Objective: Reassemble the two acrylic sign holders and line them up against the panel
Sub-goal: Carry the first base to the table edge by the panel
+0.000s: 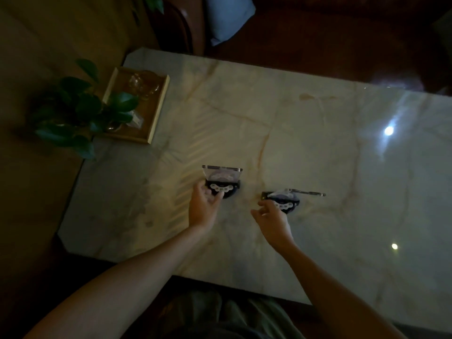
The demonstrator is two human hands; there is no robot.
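1. Plant [80, 111] and wooden tray [137, 106] sit far left on the marble table [318, 143].
2. I see my left hand [203, 206] pinching the left sign holder [222, 179] by its dark base, mid-table.
3. My right hand [271, 216] touches the right sign holder [283, 199], fingers loose; whether it grips, I cannot tell.
4. Acrylic looks light, stiff, slippery, so I'd hold the bases.

2 sign holders [222, 182] [285, 200], 2 hands [204, 206] [274, 221], 1 tray [156, 113], 1 plant [80, 111].
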